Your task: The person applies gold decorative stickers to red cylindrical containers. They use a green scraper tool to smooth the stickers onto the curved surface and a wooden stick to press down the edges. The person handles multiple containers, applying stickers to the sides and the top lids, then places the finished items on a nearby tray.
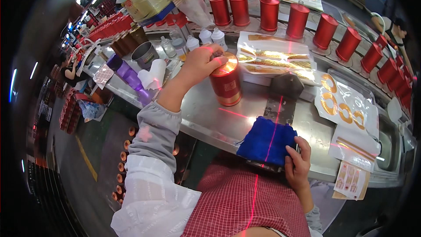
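Note:
My left hand (pixel 205 63) is closed round the narrow neck of a red metallic bottle (pixel 226 85) with a shiny copper-coloured top. The bottle stands upright, or nearly so, on the steel bench. At the bench's front edge, a blue cloth (pixel 268 140) covers a dark block or fixture, mostly hidden beneath it. Beside the cloth's right edge is my right hand (pixel 300 163), its fingers loosely bent and apart, with nothing visible in them. Whether its fingertips touch the cloth is hard to tell.
Sheets of gold decals (pixel 276 57) lie behind a dark hexagonal block (pixel 287 85). More ring-shaped decals (pixel 342 105) lie to the right, near a sink (pixel 388 142). Several red bottles (pixel 269 14) line a conveyor beyond. A purple flask (pixel 129 74) and metal pot (pixel 144 54) stand left.

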The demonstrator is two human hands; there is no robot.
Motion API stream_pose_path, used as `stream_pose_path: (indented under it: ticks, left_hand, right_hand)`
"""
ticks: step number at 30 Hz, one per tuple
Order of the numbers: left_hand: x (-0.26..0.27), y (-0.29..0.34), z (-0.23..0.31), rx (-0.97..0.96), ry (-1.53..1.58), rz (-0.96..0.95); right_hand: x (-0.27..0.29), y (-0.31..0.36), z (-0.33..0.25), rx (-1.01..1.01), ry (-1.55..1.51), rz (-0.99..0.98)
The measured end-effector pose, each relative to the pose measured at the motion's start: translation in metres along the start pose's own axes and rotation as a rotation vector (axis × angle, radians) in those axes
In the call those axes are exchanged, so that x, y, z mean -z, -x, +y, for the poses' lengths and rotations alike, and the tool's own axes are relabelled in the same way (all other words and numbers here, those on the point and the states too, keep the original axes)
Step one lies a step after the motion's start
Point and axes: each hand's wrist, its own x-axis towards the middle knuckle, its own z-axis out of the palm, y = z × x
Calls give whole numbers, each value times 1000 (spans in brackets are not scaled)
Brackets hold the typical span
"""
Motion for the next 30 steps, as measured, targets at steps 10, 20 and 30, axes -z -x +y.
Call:
stream_pose_path:
  ticks: [10, 20, 30]
  left_hand:
    - [7, 3, -32, -67, 59, 14]
    - [-17, -23, -44, -198, -461, 171]
    - [-11, -27, -74, -139, -253, 72]
  right_hand:
    - [2, -7, 0, 126, -65, 117]
    - [-4, 8, -4, 61, 1, 176]
    - [-12, 3, -2, 41, 5, 128]
